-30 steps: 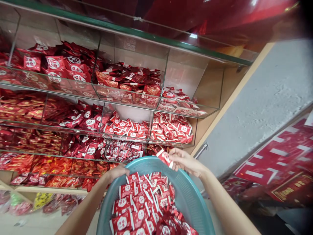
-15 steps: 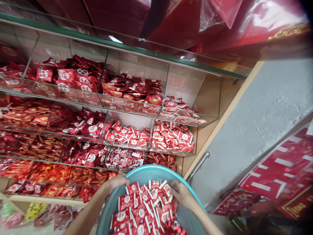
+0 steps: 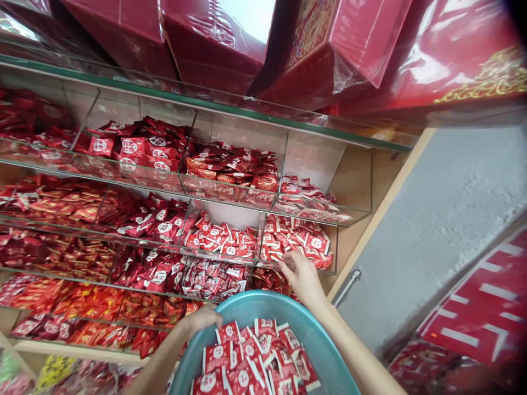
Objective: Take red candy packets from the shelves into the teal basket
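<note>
A teal plastic basket [image 3: 257, 300] heaped with small red-and-white candy packets [image 3: 251, 356] is at the bottom middle of the view. My left hand [image 3: 201, 321] is closed over the basket's left rim, with the fingertips inside it. Above the right side of the rim, my right hand [image 3: 302, 277] reaches up to the front edge of a shelf bin. That bin holds similar red-and-white packets [image 3: 310, 241]. The fingers of the right hand are slightly apart and nothing shows in them; whether they touch the bin's glass I cannot tell.
Tiers of clear-fronted shelf bins [image 3: 230, 203] hold several kinds of red packets. Large wrapped red boxes [image 3: 214, 44] stand on the glass shelf [image 3: 247, 115] above. A grey wall [image 3: 444, 219] rises on the right, with red-and-white packages [image 3: 486, 296] beside it.
My right hand has left the packets in the basket and moved up to the lower right shelf bin. My left hand stays on the rim. The view has tilted up a little.
</note>
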`<action>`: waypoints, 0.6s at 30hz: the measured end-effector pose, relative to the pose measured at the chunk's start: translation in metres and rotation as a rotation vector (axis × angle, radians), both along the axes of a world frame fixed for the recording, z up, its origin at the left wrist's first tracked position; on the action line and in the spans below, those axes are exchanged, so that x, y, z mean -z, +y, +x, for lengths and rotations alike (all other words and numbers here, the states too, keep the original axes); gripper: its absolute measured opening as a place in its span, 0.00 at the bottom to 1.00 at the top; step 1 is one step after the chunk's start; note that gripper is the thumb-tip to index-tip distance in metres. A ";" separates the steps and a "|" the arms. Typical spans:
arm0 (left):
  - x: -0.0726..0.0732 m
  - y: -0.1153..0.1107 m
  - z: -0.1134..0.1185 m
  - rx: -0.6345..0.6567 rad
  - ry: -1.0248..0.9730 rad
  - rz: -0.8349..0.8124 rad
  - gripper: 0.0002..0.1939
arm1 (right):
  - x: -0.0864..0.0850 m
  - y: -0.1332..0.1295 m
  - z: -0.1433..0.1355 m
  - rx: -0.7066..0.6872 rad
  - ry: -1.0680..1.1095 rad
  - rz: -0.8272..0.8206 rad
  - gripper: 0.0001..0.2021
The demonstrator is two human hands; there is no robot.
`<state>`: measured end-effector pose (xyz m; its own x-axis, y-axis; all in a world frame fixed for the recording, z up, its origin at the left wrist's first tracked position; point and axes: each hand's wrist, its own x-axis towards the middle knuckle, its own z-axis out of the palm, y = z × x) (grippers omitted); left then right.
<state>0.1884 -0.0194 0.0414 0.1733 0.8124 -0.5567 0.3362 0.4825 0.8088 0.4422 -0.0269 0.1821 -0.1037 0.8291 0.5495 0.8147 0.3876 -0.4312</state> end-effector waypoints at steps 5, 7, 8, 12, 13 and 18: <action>-0.003 -0.002 0.001 0.002 -0.038 0.010 0.10 | -0.008 0.041 -0.028 0.046 -0.051 -0.092 0.11; -0.001 -0.001 0.000 -0.007 -0.031 0.028 0.10 | -0.005 0.052 -0.034 0.074 -0.036 -0.172 0.10; 0.001 0.000 0.000 -0.008 -0.028 0.032 0.10 | -0.003 0.055 -0.036 0.091 -0.025 -0.188 0.08; 0.004 0.003 0.000 0.015 -0.042 0.019 0.10 | 0.001 0.057 -0.032 0.070 0.088 -0.137 0.05; 0.005 0.003 0.000 0.024 -0.047 0.013 0.11 | -0.001 0.054 -0.029 0.041 0.131 -0.105 0.06; 0.009 0.006 -0.003 0.050 -0.042 0.015 0.12 | -0.014 0.021 -0.006 -0.141 0.393 0.015 0.12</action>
